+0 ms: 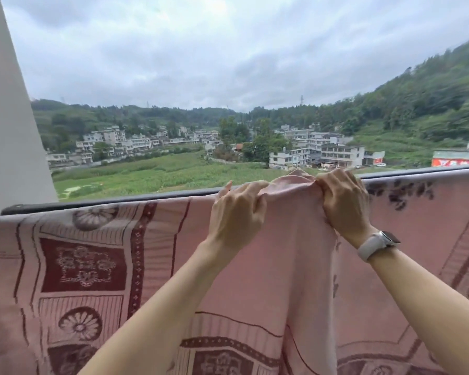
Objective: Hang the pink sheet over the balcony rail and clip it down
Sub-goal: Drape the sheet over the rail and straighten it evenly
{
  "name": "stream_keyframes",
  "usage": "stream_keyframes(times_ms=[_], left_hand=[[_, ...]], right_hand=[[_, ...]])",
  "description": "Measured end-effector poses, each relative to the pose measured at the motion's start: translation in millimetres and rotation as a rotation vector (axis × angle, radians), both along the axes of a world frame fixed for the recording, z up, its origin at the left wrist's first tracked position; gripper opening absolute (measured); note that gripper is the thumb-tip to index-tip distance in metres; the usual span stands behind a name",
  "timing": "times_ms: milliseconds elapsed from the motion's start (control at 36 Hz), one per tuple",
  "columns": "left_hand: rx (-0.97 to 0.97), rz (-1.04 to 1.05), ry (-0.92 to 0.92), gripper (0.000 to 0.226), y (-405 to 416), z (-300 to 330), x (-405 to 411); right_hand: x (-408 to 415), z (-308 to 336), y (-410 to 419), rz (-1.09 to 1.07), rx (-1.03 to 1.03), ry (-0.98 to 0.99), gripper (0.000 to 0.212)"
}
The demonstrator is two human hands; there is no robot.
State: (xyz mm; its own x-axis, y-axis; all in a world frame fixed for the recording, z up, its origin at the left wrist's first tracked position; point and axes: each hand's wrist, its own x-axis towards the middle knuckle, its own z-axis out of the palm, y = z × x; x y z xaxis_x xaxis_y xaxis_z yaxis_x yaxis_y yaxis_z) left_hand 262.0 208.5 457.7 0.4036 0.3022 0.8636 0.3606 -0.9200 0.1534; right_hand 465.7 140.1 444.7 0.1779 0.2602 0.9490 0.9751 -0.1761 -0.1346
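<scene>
The pink sheet, patterned with maroon flowers and squares, hangs draped over the dark balcony rail across the whole width of the view. A fold of it is bunched up above the rail in the middle. My left hand pinches that raised fold from the left. My right hand, with a white watch on its wrist, grips the same fold from the right. No clip shows in view.
A white pillar stands at the left end of the rail. Beyond the rail lie green fields, a village of white buildings and wooded hills under a cloudy sky.
</scene>
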Motion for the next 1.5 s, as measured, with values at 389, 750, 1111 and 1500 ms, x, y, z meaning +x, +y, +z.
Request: stream_keyframes(times_ms=[389,750,1111,1500], left_hand=[[0.081,0.265,0.05,0.041,51.6,-41.3,-124.8],[-0.258,0.6,-0.114,0.045,85.0,-81.0,-324.5],[0.006,0.683,-0.108,0.044,167.1,-50.8,-381.6],[0.07,0.208,-0.029,0.035,128.3,-31.0,-276.8]], right_hand=[[-157.1,-8.3,40.7,0.285,-0.11,-0.288,0.038],[-328.2,-18.9,128.6,0.391,-0.357,-0.382,0.054],[-393.5,2.1,185.9,0.447,-0.12,-0.314,0.008],[-283.3,-1.2,137.9,0.105,-0.135,-0.148,0.017]])
